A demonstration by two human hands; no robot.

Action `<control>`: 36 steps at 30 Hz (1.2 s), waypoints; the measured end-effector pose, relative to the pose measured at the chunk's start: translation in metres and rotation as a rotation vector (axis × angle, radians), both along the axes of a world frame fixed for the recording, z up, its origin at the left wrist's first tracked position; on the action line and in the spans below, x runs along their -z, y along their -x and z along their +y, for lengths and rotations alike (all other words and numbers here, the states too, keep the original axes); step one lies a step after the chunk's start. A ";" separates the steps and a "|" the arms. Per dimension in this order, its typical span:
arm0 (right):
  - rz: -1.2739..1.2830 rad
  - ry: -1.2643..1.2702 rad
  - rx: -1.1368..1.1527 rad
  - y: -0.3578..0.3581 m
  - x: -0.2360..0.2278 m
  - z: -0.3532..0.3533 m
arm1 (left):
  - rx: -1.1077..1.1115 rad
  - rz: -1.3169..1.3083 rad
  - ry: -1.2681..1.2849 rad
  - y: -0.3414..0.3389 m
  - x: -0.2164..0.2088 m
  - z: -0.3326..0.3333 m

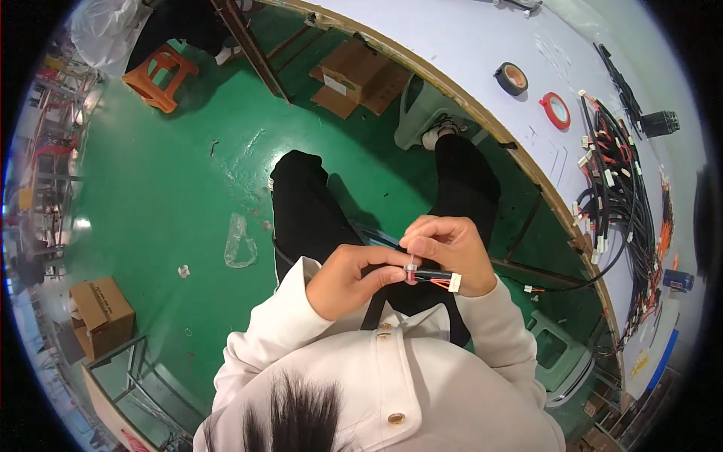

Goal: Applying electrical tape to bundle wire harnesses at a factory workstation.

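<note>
Black cable (428,276) sits over the trousers (307,203), pinched by the left hand (345,283); the right hand (456,255) seems to pinch a clear strip (411,259) against it. A steady cable and taut strip should help.

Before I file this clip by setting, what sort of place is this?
Probably a wiring workshop: black cables with white connectors are heaped on a white worktable, a red tape roll lies nearby, and the left hand holds a short cable.
</note>
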State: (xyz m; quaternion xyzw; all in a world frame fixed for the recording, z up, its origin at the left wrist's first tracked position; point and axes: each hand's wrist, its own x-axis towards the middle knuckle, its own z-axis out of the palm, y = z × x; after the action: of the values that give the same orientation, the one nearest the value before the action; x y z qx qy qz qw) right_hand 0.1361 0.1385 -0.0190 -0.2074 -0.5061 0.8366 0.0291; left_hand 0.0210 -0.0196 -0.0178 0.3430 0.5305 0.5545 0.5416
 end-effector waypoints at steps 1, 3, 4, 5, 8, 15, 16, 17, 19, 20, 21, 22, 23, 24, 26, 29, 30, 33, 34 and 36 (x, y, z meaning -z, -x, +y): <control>0.001 0.001 -0.001 0.000 0.000 0.000 | -0.019 -0.024 -0.013 -0.001 0.000 -0.001; -0.034 0.252 -0.015 -0.001 0.000 0.000 | -0.040 -0.046 -0.024 -0.004 0.003 -0.003; -0.032 0.253 -0.018 -0.003 0.002 0.001 | -0.067 -0.088 -0.041 -0.005 0.008 -0.004; -0.048 0.230 -0.034 -0.005 0.004 0.001 | -0.094 -0.131 -0.059 -0.006 0.010 -0.005; -0.065 0.252 -0.037 -0.005 0.006 0.001 | -0.125 -0.122 -0.047 -0.007 0.007 -0.006; -0.012 0.412 0.111 -0.003 0.007 -0.006 | -0.152 0.013 -0.083 -0.005 -0.006 -0.005; -0.012 0.412 0.111 -0.003 0.010 -0.007 | -0.146 0.033 -0.088 -0.005 -0.007 -0.004; -0.014 0.402 0.130 -0.004 0.014 -0.009 | -0.139 0.053 -0.094 -0.005 -0.007 -0.004; -0.017 0.392 0.148 -0.004 0.015 -0.010 | -0.116 0.055 -0.083 -0.005 -0.007 -0.004; -0.019 0.350 0.127 -0.002 0.015 -0.009 | -0.093 0.057 -0.071 -0.005 -0.006 -0.004; -0.021 0.308 0.107 -0.001 0.014 -0.009 | -0.095 0.056 -0.071 -0.006 -0.006 -0.004; -0.021 0.307 0.107 0.002 0.013 -0.007 | -0.120 0.019 -0.073 -0.006 -0.007 -0.002; -0.016 0.306 0.095 0.006 0.011 -0.006 | -0.144 -0.018 -0.075 -0.006 -0.007 -0.002; -0.011 0.304 0.084 0.008 0.010 -0.006 | -0.144 -0.019 -0.075 -0.006 -0.006 -0.002; -0.009 0.264 0.093 0.011 0.014 -0.010 | -0.142 0.057 -0.091 -0.004 -0.003 -0.003; 0.011 0.242 0.122 0.010 0.017 -0.012 | -0.164 0.041 -0.064 -0.004 -0.005 -0.004; 0.031 0.259 0.142 0.009 0.017 -0.013 | -0.166 0.040 -0.064 -0.003 -0.007 -0.004; 0.106 0.259 0.192 0.010 0.014 -0.017 | -0.163 0.141 -0.071 -0.003 -0.012 -0.005; 0.105 0.257 0.193 0.010 0.014 -0.017 | -0.159 0.115 -0.046 -0.003 -0.013 -0.005; 0.114 0.179 0.236 0.009 0.016 -0.020 | -0.155 0.086 -0.022 -0.007 -0.013 -0.006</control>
State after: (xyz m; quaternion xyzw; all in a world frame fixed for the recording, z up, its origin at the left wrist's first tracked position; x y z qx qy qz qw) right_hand 0.1275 0.1188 -0.0349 -0.2192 -0.3991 0.8797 0.1374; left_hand 0.0280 -0.0260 -0.0052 0.3301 0.5721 0.5855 0.4700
